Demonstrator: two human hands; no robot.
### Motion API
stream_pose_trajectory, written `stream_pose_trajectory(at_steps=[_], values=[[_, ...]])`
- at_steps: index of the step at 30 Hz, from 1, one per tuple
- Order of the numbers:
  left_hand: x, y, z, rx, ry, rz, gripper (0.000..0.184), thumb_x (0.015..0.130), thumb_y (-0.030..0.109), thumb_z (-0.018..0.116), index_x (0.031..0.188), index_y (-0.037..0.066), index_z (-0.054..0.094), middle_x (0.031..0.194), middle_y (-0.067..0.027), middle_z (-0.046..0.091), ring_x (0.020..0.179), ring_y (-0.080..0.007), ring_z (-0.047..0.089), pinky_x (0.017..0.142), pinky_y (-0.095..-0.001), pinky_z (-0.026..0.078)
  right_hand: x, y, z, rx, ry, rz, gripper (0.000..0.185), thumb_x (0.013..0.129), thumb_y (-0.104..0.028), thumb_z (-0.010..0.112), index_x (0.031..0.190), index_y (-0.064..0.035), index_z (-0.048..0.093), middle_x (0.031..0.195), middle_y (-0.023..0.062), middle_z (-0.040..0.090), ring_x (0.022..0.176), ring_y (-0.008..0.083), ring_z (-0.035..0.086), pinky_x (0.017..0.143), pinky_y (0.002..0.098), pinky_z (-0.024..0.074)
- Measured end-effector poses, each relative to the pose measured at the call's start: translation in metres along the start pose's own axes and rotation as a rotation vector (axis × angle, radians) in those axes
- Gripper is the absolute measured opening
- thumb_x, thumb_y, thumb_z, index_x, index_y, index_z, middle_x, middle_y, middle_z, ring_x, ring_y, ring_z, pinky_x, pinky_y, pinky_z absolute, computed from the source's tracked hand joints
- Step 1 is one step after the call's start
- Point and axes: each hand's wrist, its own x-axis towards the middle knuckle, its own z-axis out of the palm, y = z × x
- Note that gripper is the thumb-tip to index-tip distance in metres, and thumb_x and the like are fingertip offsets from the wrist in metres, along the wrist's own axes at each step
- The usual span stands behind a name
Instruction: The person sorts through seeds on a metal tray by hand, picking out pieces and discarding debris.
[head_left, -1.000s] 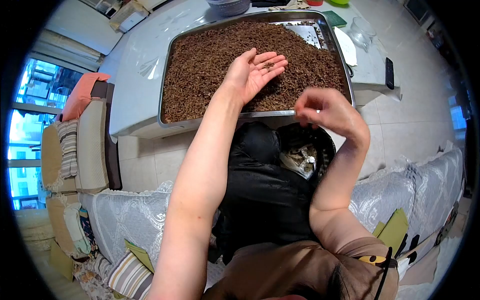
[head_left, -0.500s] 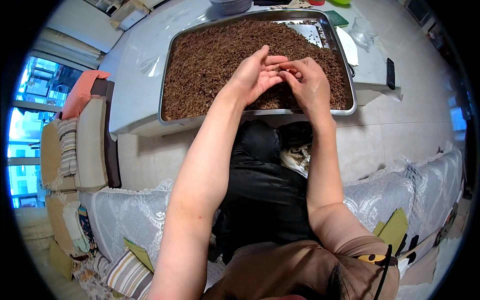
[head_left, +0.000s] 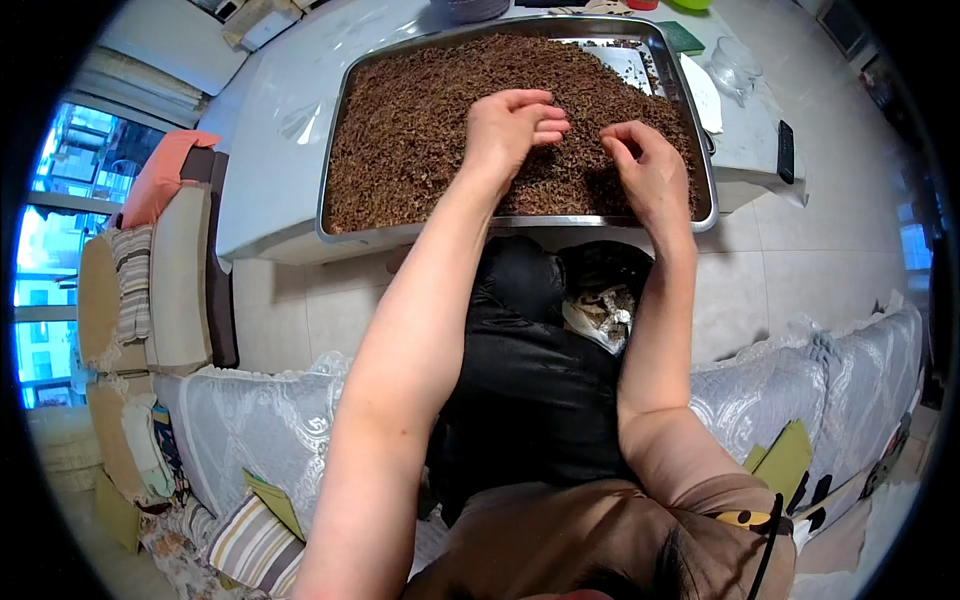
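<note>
A large metal tray (head_left: 345, 236) is heaped with small, crumbly brown bits (head_left: 410, 130) that look like dried plant pieces. Over the middle of the heap is my left hand (head_left: 515, 130), its fingers stretched out and pointing right; its palm is mostly turned from view. My right hand (head_left: 652, 170) hovers over the tray's right part, thumb and forefinger drawn together in a pinch. Anything between those fingertips is too small to make out. The two hands are apart.
The tray stands on a white table (head_left: 270, 170). Beyond its right side are a clear glass vessel (head_left: 735, 70), a green pad (head_left: 682, 38) and a black remote control (head_left: 785, 152). A dark bin (head_left: 645, 265) with crumpled wrapping inside stands by my knees.
My hands were together, right fingers pinching at the upturned left palm. Now they have separated: the right moved right and slightly down, and the left has turned over.
</note>
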Motion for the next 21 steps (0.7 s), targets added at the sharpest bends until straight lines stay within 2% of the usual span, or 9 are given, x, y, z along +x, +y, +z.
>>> stream_pose_trajectory(at_steps=[4, 5, 7, 9, 12, 15, 19, 20, 21], values=[[0.002, 0.005, -0.013, 0.000, 0.144, 0.074, 0.025, 0.098, 0.004, 0.054, 0.118, -0.009, 0.059, 0.105, -0.0206, 0.070, 0.090, -0.0229, 0.072, 0.073, -0.0269, 0.061, -0.005, -0.005, -0.020, -0.172, -0.257, 0.179, 0.012, 0.086, -0.018, 0.068, 0.093, -0.0084, 0.071, 0.091, 0.0109, 0.070, 0.083, 0.0284, 0.067, 0.074, 0.0386, 0.0510], [0.002, 0.005, -0.014, 0.004, 0.175, 0.087, 0.024, 0.098, 0.005, 0.055, 0.117, -0.009, 0.059, 0.105, -0.0201, 0.070, 0.089, -0.0223, 0.072, 0.072, -0.0264, 0.061, -0.005, -0.004, -0.017, -0.168, -0.252, 0.130, 0.013, 0.085, -0.018, 0.069, 0.094, -0.0082, 0.072, 0.089, 0.0104, 0.070, 0.080, 0.0260, 0.066, 0.073, 0.0369, 0.0507], [0.005, 0.000, -0.015, 0.059, 0.215, 0.132, 0.020, 0.095, 0.007, 0.058, 0.111, -0.005, 0.064, 0.098, -0.0136, 0.073, 0.084, -0.0148, 0.069, 0.070, -0.0234, 0.055, -0.007, 0.001, -0.006, -0.158, -0.241, 0.034, 0.015, 0.085, -0.016, 0.070, 0.097, -0.0077, 0.072, 0.085, 0.0093, 0.070, 0.075, 0.0211, 0.066, 0.071, 0.0334, 0.0501], [0.011, -0.009, -0.018, 0.178, 0.252, 0.231, 0.017, 0.093, 0.007, 0.061, 0.105, -0.002, 0.068, 0.090, -0.0065, 0.074, 0.076, -0.0095, 0.068, 0.067, -0.0234, 0.053, -0.008, -0.002, 0.008, -0.175, -0.212, -0.046, 0.014, 0.081, -0.016, 0.073, 0.094, -0.0094, 0.072, 0.085, 0.0094, 0.067, 0.082, 0.0242, 0.064, 0.074, 0.0372, 0.0501], [0.012, -0.014, -0.020, 0.283, 0.320, 0.241, 0.013, 0.090, 0.013, 0.066, 0.098, 0.006, 0.073, 0.085, -0.0016, 0.074, 0.075, -0.0095, 0.067, 0.069, -0.0261, 0.051, -0.011, -0.010, 0.028, -0.189, -0.182, -0.139, 0.014, 0.076, -0.013, 0.076, 0.089, -0.0120, 0.072, 0.085, 0.0096, 0.064, 0.091, 0.0293, 0.062, 0.080, 0.0420, 0.0506], [0.012, -0.015, -0.022, 0.436, 0.369, 0.278, 0.011, 0.087, 0.018, 0.070, 0.093, 0.011, 0.075, 0.086, -0.0020, 0.074, 0.076, -0.0145, 0.068, 0.070, -0.0296, 0.051, -0.016, -0.002, 0.046, -0.290, -0.096, -0.217, 0.012, 0.076, -0.011, 0.076, 0.087, -0.0112, 0.072, 0.085, 0.0099, 0.064, 0.091, 0.0299, 0.061, 0.079, 0.0426, 0.0504], [0.007, -0.011, -0.021, 0.542, 0.376, 0.285, 0.012, 0.084, 0.023, 0.072, 0.090, 0.014, 0.077, 0.084, -0.0034, 0.073, 0.076, -0.0184, 0.068, 0.072, -0.0325, 0.052, -0.010, 0.005, 0.045, -0.192, -0.010, -0.146, 0.007, 0.079, -0.014, 0.073, 0.084, -0.0096, 0.072, 0.085, 0.0116, 0.065, 0.090, 0.0304, 0.061, 0.078, 0.0421, 0.0493], [0.005, -0.009, -0.020, 0.557, 0.372, 0.274, 0.013, 0.083, 0.024, 0.072, 0.090, 0.014, 0.077, 0.083, -0.0032, 0.073, 0.076, -0.0188, 0.069, 0.072, -0.0330, 0.053, -0.008, 0.008, 0.042, -0.152, 0.018, -0.137, 0.010, 0.083, -0.017, 0.070, 0.088, -0.0081, 0.072, 0.085, 0.0121, 0.068, 0.086, 0.0301, 0.064, 0.076, 0.0408, 0.0502], [0.005, -0.007, -0.019, 0.573, 0.367, 0.266, 0.013, 0.083, 0.024, 0.072, 0.091, 0.015, 0.077, 0.083, -0.0031, 0.073, 0.077, -0.0193, 0.069, 0.072, -0.0335, 0.053, -0.006, 0.007, 0.039, -0.088, 0.006, -0.048, 0.011, 0.085, -0.017, 0.070, 0.089, -0.0075, 0.072, 0.086, 0.0123, 0.069, 0.084, 0.0301, 0.065, 0.075, 0.0402, 0.0506]])
